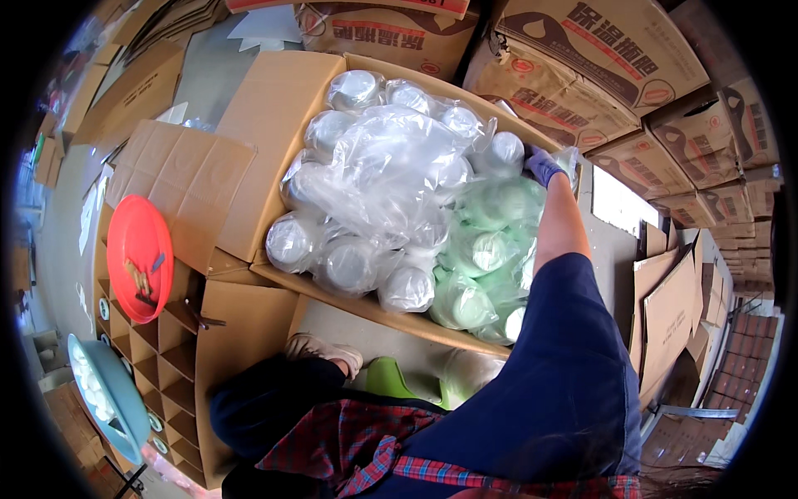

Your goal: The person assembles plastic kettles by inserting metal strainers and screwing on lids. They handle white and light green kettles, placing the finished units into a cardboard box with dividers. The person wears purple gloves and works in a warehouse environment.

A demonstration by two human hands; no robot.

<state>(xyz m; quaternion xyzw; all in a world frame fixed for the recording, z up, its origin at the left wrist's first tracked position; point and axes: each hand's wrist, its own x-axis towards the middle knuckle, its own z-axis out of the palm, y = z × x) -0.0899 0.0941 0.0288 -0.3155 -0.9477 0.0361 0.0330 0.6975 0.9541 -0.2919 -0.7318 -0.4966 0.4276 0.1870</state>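
My right hand, in a purple glove, reaches to the far right corner of a large open cardboard box. Its fingers curl against the right side of a silvery, round-ended cylinder in clear plastic; the fingertips are partly hidden. Clear plastic bags of similar silvery cylinders fill the left and middle of the box. On the right, nearer me, lies a group of cylinders in pale green plastic. My left hand is out of view.
A red basin holding small tools rests on a cardboard divider grid at left. Nearby is a blue basin with white pieces. Stacked cartons rise behind and right; flattened cardboard leans at right. A green stool stands below.
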